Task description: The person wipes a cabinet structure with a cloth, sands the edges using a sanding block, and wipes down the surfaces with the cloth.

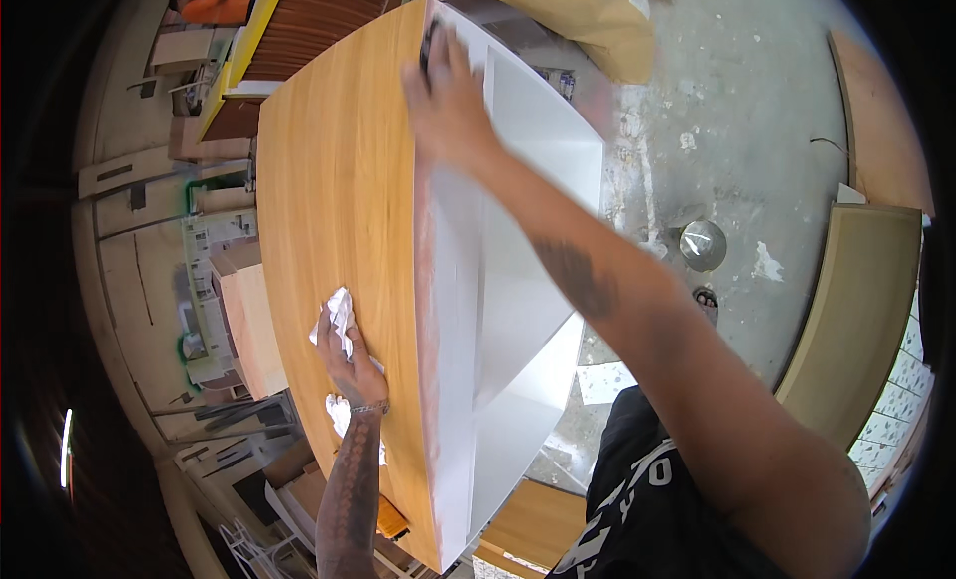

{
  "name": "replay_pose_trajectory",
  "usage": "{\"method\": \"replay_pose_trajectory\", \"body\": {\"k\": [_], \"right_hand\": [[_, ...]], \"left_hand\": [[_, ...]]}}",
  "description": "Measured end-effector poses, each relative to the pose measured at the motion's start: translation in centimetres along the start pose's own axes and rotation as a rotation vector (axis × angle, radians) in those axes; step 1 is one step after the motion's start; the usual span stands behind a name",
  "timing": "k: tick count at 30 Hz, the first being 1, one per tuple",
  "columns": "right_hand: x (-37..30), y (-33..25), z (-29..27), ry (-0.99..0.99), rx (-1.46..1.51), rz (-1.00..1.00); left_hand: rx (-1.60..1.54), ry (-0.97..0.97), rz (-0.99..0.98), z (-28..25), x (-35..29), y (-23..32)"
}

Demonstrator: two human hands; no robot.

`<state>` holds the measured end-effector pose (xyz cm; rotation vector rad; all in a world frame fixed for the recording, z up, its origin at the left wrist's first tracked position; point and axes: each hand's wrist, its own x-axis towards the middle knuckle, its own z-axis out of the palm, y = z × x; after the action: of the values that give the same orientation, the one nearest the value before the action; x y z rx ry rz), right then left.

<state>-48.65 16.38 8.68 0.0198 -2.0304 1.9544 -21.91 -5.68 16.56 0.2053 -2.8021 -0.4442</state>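
Our R arm (637,290) | R hand (451,111) pinching dk. tool (428,53), far | L hand (358,376) on cloth (341,307), grip unclear | wood top (329,161) prob. done, smeary edge (426,260) not

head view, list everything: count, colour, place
floor: one, grey, right
cabinet: one, brown-white, centre
cloth: at least one, white, on cabinet
held object: one, dark, cabinet's far end
small item: one, orange, cabinet's near end
round object: one, silvery, on floor
boards: at least two, brown, far right
sheet: one, tan, top
box: one, pale wood, left
person: one, orange top, upper left
clutter: uncountable, mixed, left and bottom
shirt: one, black, bottom
left hand: one, on cloth
right hand: one, cabinet's far end
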Motion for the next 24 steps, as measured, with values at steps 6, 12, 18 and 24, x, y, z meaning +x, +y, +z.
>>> {"method": "replay_pose_trajectory", "body": {"k": [6, 12, 18, 24], "right_hand": [[0.8, -1.6, -0.7, -0.015, 0.030, 0.024], [-5.2, -2.2, 0.1, -0.075, -0.002, -0.014], [1.3, -2.4, -2.0, -0.023, 0.075, 0.027], [-2.6, -2.5, -0.7, -0.045, -0.042, 0.041]], "left_hand": [[-0.053, -0.021, 0.022, -0.2, -0.2, -0.8], [-0.006, 0.019, 0.008, -0.3, -0.3, -0.5], [-0.041, -0.002, 0.025, 0.1, 0.0, -0.6], [-0.010, -0.014, 0.035, 0.0, -0.1, -0.9]]}}
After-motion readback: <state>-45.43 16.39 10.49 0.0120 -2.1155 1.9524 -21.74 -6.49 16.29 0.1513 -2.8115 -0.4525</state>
